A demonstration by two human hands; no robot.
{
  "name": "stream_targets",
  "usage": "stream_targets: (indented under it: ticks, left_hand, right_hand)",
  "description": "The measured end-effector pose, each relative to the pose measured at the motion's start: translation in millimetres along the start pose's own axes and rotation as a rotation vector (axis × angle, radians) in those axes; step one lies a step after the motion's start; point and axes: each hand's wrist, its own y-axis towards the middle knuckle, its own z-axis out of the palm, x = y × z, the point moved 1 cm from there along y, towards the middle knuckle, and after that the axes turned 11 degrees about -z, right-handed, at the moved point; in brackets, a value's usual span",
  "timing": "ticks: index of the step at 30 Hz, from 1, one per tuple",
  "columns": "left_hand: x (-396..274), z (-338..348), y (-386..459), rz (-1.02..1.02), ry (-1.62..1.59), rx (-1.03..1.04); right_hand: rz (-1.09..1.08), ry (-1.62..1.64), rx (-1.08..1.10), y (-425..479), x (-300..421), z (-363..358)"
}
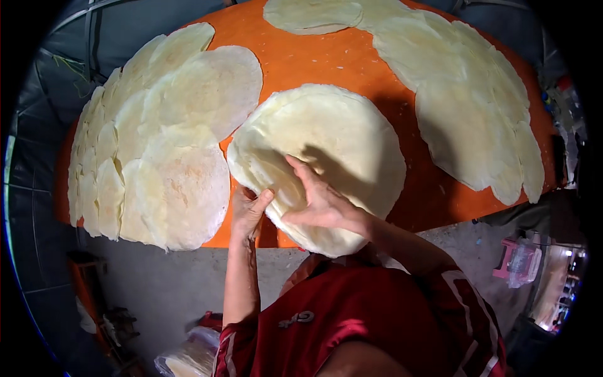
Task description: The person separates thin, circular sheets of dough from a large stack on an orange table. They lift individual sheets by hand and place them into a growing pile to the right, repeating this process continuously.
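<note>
A stack of thin round flatbread sheets (348, 122) lies on the orange table before me, its near rim reaching over the table's edge. My left hand (247, 209) grips the lifted left edge of the stack, thumb on top and fingers hidden below. My right hand (325, 200) rests on the upper face with thumb and forefinger spread wide, and holds nothing. Between the two hands the sheets buckle into folds. How many sheets the left hand pinches cannot be seen.
Overlapping flatbreads cover the table's left side (188, 184) and right side (461, 127); more lie at the far edge (313, 14). The orange tabletop (320, 61) shows between them. A pink stool (511, 259) and a plastic-wrapped bundle (191, 356) are on the floor.
</note>
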Motion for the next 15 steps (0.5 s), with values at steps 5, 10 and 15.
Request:
stream_targets:
  ticks: [5, 10, 15]
  left_hand:
    - [4, -2, 2, -0.074, -0.038, -0.008]
    - [-3, 4, 0, -0.112, -0.12, 0.014]
    - [-4, 0, -1, -0.164, -0.117, -0.047]
  right_hand:
    - [0.059, 0.136, -0.182, -11, -7, -10]
    - [0.047, 0.234, -0.168, -9, -8, 3]
    - [0.168, 0.265, -0.159, -4, 2, 1]
